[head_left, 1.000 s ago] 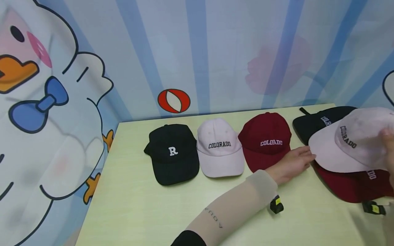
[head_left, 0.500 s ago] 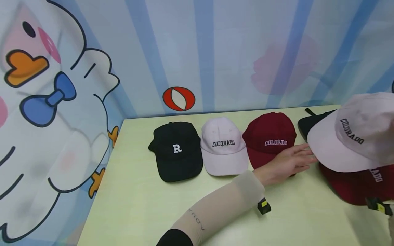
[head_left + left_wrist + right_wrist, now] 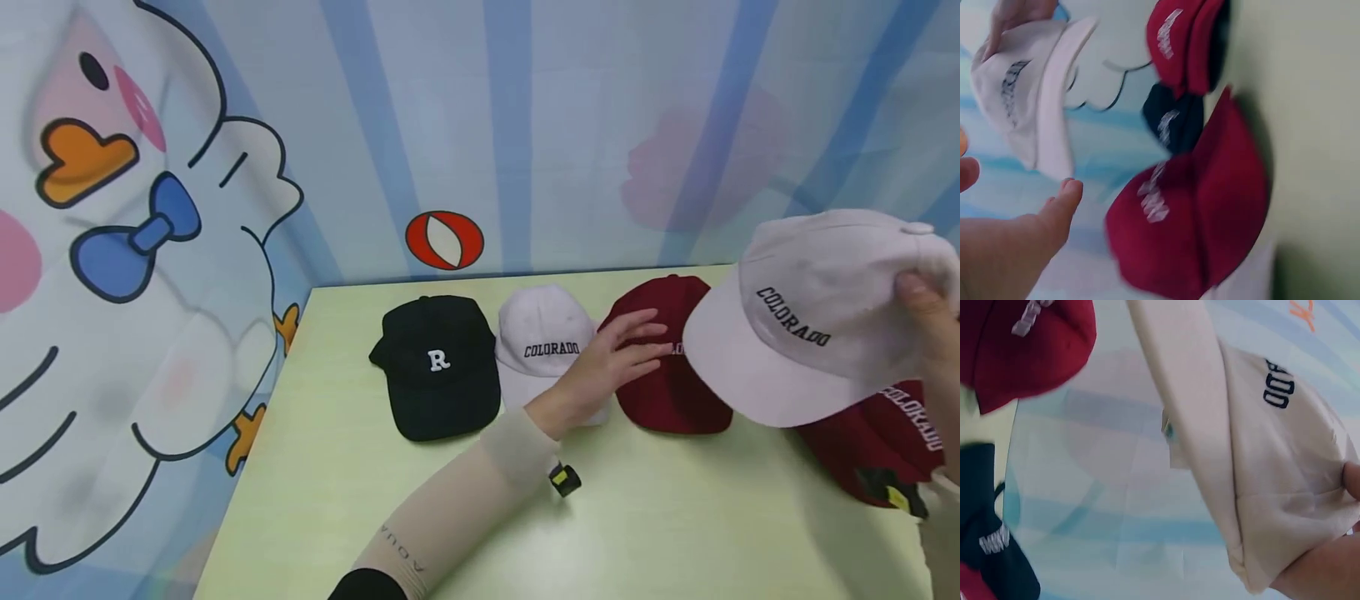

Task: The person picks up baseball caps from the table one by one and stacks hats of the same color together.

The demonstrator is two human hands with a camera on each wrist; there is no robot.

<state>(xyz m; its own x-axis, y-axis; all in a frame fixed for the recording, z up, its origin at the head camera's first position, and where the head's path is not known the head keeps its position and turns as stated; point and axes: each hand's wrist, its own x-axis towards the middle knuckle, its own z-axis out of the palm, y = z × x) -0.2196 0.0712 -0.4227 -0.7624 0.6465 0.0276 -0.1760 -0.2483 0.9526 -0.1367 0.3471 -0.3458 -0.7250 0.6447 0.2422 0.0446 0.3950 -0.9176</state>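
Note:
My right hand (image 3: 933,333) grips a pale pink baseball cap (image 3: 825,308) lettered COLORADO by the back of its crown, its brim pointing left, raised over the table. In the right wrist view the thumb lies on the crown of this cap (image 3: 1272,469). My left hand (image 3: 600,367) reaches over the row of caps with fingers extended, holding nothing. It overlaps a dark red COLORADO cap (image 3: 667,400) and a second pale pink cap (image 3: 543,321). A black cap (image 3: 435,375) with a white R lies at the row's left end.
Another dark red cap (image 3: 862,450) lies at the right, partly covered by the raised cap. A black cap (image 3: 1172,119) shows beside it in the left wrist view. Behind the pale yellow table (image 3: 300,500) stands a cartoon-printed backdrop (image 3: 570,125).
My right hand has lifted the pale pink cap off the other caps at the right and brought it left. My left hand has drawn back leftward from its brim to above the row.

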